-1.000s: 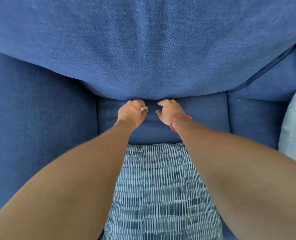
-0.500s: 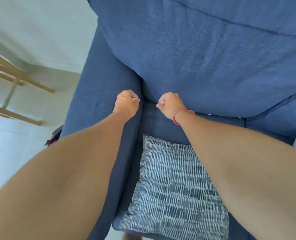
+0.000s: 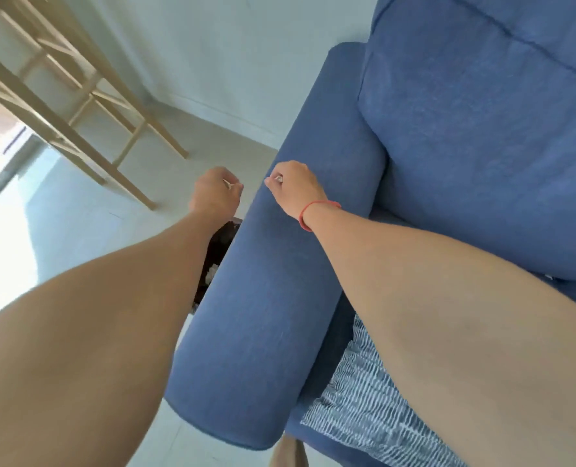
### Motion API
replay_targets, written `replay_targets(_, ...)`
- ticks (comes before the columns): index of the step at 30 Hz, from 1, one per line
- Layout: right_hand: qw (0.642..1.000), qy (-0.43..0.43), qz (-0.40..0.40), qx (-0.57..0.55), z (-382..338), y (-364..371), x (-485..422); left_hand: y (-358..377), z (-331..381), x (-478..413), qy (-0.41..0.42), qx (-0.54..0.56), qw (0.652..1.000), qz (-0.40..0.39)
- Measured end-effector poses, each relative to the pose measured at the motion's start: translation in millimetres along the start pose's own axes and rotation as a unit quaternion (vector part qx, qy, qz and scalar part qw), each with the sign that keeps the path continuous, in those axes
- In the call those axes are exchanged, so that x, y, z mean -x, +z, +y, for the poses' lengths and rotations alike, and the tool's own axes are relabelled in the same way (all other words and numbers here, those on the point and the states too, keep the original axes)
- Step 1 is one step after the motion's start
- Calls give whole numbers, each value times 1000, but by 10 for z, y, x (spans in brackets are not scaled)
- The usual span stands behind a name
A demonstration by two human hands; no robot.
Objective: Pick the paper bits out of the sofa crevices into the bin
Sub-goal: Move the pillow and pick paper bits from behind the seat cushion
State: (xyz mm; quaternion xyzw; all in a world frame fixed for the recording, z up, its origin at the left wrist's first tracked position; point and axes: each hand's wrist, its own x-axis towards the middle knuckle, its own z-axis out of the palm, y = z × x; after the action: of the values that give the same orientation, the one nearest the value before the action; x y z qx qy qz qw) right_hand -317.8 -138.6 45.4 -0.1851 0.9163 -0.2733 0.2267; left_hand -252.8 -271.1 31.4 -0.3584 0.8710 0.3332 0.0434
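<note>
Arms are reaching out from the bottom, 1 on each side of the blue sofa arm (image 3: 279, 298). A striped cushion (image 3: 374, 409) is lying on the seat close by. Past it, the dark bin (image 3: 217, 254) is sitting on the floor, tucked against the sofa, with white bits showing inside. Farther out, the left hand (image 3: 214, 193) is pinching a paper bit (image 3: 227, 184), fingers squeezed together, probably holding it over the bin to drop it. The right hand (image 3: 295, 187) is pinching another white bit (image 3: 278, 178) above the sofa arm. A wooden chair (image 3: 77, 96) is standing far back.
</note>
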Motion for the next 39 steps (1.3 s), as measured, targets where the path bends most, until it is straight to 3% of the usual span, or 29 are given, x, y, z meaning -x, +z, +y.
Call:
replay_targets(9,993,-39,-98,52,-686,849,-96,-340,-1151,-21,-83,0,996,22)
replay_targets(20,984,-9,-153,92,-950,1020,-89,-443,-1435,-80,-143,23,989,-24)
replay_targets(28,994,34,-55,91,-496,283,43,-279,-601,-90,-48,-28,997,-52)
replay_targets(39,977,195,18,86,1209,-1310,926,762,1652,763,168,-111,972,-124)
